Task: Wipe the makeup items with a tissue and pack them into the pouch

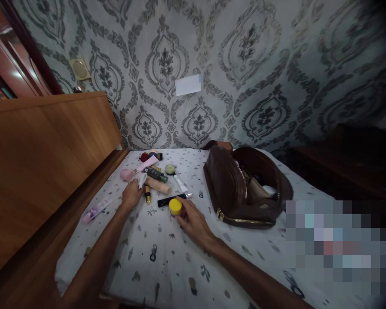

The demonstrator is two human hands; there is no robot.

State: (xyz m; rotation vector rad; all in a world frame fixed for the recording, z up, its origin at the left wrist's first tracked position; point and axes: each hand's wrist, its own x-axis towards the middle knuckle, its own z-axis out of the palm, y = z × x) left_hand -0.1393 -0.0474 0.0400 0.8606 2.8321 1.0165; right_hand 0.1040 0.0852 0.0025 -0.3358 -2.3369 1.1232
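Observation:
My right hand [194, 221] pinches a small round jar with a yellow lid [175, 207] just above the cloth. Right behind the jar lies a black tube [171, 200] with a clear tip. My left hand [131, 194] has its fingers closed at a small white crumpled piece [142, 180], which looks like tissue. Beside that hand are a gold and black lipstick-like tube [147, 194] and a beige tube [158, 185]. Farther back lie a dark green bottle [156, 174], a pink tube [149, 163] and a rounded pink item [126, 174].
An unzipped brown bag [227, 184] stands on the right with items inside. A white tube [180, 183] and a round greenish container [170, 169] lie mid-table. On the left are a pink-and-purple tube [96, 210] and a wooden panel [51, 150]. Patterned wall [212, 51] closes the back.

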